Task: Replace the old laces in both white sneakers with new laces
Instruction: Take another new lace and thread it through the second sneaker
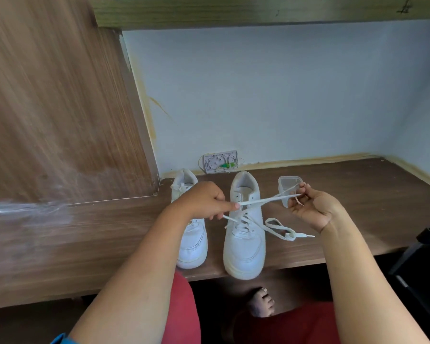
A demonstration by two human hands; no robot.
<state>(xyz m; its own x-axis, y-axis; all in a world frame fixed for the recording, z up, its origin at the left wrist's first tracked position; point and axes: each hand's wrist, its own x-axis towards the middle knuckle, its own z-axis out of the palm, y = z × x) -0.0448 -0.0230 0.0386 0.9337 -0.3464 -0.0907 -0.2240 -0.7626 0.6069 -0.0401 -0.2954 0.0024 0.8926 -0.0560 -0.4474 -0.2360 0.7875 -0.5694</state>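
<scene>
Two white sneakers stand side by side at the counter's front edge, toes toward the person — the left sneaker (193, 242) partly behind the left hand (204, 201). That hand's grip pinches a white lace (261, 201) stretched taut over the right sneaker (245, 247) to the right hand (310, 207), whose fingers pinch its other end. A loose lace (282, 229) lies on the counter (358, 214) just right of that sneaker.

A dark wooden desk (345, 219) carries two white sneakers: the left sneaker (193, 242) below the left hand (201, 199), the right sneaker (245, 234) between both hands. A loose white lace (281, 228) lies under the right hand (313, 209), a clear plastic container (287, 186) just behind it.
</scene>
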